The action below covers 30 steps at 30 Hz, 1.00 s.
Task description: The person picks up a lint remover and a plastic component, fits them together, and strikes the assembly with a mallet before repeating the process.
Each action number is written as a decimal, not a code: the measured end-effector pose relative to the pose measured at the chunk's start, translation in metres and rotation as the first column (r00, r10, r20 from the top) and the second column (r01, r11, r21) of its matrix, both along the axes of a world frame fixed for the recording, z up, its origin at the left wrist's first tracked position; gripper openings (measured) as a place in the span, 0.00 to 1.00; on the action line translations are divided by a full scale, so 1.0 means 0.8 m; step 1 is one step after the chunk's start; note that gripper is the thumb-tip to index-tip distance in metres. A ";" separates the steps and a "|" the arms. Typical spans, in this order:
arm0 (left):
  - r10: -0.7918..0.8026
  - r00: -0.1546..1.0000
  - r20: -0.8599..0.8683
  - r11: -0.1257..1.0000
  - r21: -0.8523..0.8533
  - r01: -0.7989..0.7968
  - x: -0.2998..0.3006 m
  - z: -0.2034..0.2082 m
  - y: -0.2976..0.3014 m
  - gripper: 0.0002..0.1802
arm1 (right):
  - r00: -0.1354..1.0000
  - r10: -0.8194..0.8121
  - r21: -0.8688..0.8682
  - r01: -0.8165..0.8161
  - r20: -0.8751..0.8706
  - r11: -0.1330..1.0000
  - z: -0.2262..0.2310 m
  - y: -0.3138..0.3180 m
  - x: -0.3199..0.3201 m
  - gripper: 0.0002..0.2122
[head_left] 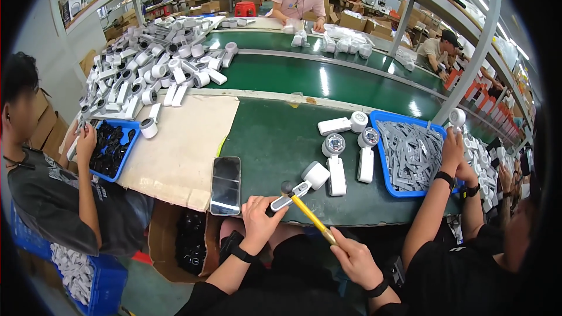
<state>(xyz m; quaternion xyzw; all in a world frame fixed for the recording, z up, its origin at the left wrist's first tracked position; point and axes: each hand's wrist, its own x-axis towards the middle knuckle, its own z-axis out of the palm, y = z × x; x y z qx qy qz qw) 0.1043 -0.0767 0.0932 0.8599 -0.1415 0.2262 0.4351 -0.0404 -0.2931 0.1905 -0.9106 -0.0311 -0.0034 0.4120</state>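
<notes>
My left hand (257, 220) is closed around the lower end of a white handheld fan (316, 174) with a grey strip along its handle. The fan is tilted, its round head pointing away to the right. In my right hand (358, 262) is a hammer (313, 215) with a yellow handle. Its dark, rounded head is at the fan's handle; whether they touch I cannot tell. Beyond my hands, three similar fans lie on the green work surface: one sideways (335, 126), one with its round face up (336, 169), and another to its right (366, 158).
Left of my hands lies a phone (226, 184). A blue tray (383, 164) of grey strips stands right, beside a co-worker's arms (436, 190). Far left, a co-worker (58, 193) sits by a blue tray (130, 147) of black parts and a fan heap (146, 58). A green conveyor (281, 73) runs beyond.
</notes>
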 end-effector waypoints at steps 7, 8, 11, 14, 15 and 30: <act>0.016 1.000 -0.017 0.999 0.052 -0.015 0.007 -0.015 0.003 0.16 | 0.994 0.076 -0.067 -0.081 -0.084 0.994 0.004 0.007 -0.005 0.22; 0.012 1.000 -0.013 0.999 0.052 -0.012 0.005 -0.014 0.002 0.16 | 0.997 0.074 -0.009 -0.074 -0.032 0.997 -0.005 0.007 -0.012 0.22; 0.001 0.999 -0.033 1.000 0.026 0.000 0.001 -0.009 0.002 0.17 | 0.996 0.062 0.010 -0.062 -0.056 0.998 -0.008 0.008 -0.012 0.21; 0.018 1.000 -0.025 0.998 0.059 -0.016 0.001 0.000 0.005 0.16 | 0.997 0.050 0.076 -0.055 0.066 0.996 -0.016 -0.005 -0.008 0.22; -0.030 0.997 -0.070 0.997 0.066 0.034 0.002 0.007 0.007 0.16 | 0.985 0.014 0.108 -0.033 0.171 0.994 -0.022 -0.011 -0.010 0.22; -0.279 0.915 -0.292 0.959 -0.041 0.280 0.039 0.060 0.002 0.21 | 0.938 -0.318 0.632 0.329 -0.134 0.702 -0.065 -0.035 -0.012 0.23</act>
